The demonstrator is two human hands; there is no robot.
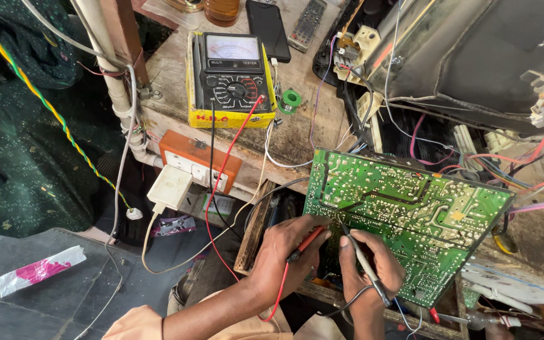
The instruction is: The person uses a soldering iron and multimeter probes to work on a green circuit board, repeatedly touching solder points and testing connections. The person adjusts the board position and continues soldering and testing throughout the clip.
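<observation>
Your left hand (284, 255) pinches the red probe (306, 242); your right hand (369, 264) grips the black probe (363, 261), fingers closed around each. Keep both tips steady on the solder pads of the green circuit board (410, 214), which tilts just above your hands. Glance up at the analog multimeter (231, 79), well apart on the wooden bench (297, 132).

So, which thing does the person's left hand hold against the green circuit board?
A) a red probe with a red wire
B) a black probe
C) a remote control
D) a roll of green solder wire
A: the left hand pinches a red probe whose tip meets the lower left edge of the green circuit board, and its red wire runs up to the yellow-cased meter; the right hand holds the black probe.
</observation>
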